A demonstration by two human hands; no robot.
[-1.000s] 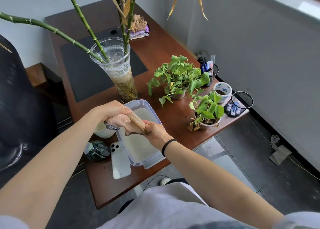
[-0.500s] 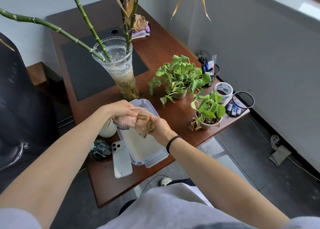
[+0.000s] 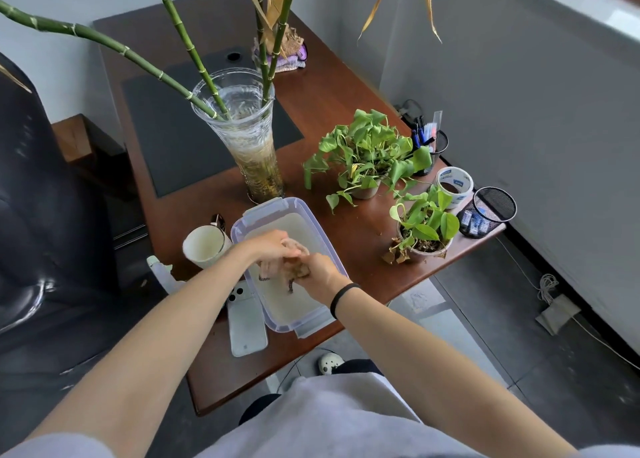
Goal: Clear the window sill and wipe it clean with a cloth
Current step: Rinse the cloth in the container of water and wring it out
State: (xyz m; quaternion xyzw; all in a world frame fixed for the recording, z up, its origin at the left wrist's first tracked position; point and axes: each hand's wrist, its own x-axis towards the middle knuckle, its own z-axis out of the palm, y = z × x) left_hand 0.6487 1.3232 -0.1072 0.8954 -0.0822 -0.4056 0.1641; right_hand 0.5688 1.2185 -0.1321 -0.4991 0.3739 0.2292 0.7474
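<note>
Dimly, cloth (image 3: pixel 297 270) between left hand (image 3: pixel 268 248), right hand (image 3: pixel 319 272)

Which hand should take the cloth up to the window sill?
Probably the right hand. Both it and the left hand grip the cloth over the tub, but the window sill is up on the person's right, so the left arm would have to cross over.

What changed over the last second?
The left hand and right hand came together. The cloth, earlier stretched in a twist between them, is now bunched in both grips, slightly lower over the container. Neither hand let go. The vase and phone stayed where they were.
</note>
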